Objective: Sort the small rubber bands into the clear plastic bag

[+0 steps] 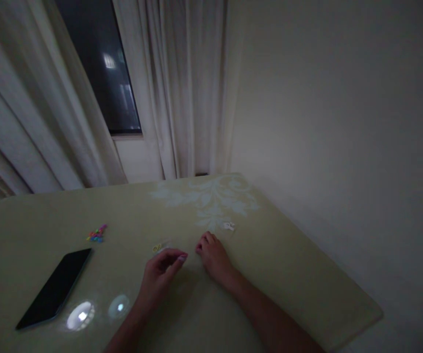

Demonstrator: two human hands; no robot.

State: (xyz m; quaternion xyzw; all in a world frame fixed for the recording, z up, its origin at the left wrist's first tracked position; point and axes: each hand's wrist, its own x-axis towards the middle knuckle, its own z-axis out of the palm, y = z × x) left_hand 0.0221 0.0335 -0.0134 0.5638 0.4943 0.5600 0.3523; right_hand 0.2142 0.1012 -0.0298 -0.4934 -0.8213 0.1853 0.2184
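My left hand is just above the table, left of centre, with thumb and fingertips pinched together; whatever they hold is too small to make out. Close by on its right, my right hand rests low over the table with its fingers curled, and what is in them, if anything, is hidden. Behind my left hand lies a small yellow item with something clear beside it. A small white piece lies just beyond my right hand. Several small coloured pieces form a pile at the left.
A black tablet or phone lies at the left of the pale table. Lamp reflections show on the glossy surface near my left forearm. Curtains and a dark window are behind the table, with a wall along the right.
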